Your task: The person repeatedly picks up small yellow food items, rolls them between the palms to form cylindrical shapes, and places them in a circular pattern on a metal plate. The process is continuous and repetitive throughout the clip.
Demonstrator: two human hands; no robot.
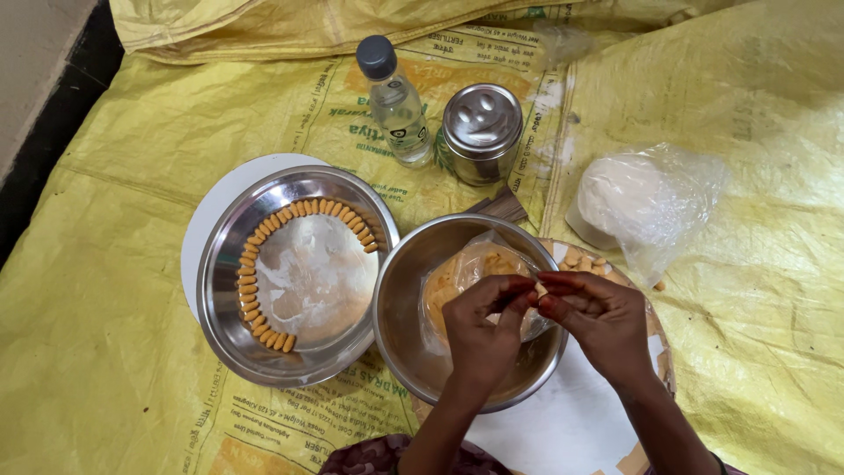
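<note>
both hands meet low in the frame's centre, left hand [482,327] and right hand [600,318] fingertips seemingly pinched together.

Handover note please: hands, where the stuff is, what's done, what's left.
Left hand and right hand meet over the steel bowl, pinching a small dough piece between fingertips.
The bowl holds a bag of yellow dough.
Done: shaped pieces line part of the steel plate rim.
Left: the rim's right and lower-right stretch is unfilled; dough remains.
Nearby: bottle, steel tin, white bagged lump.
</note>
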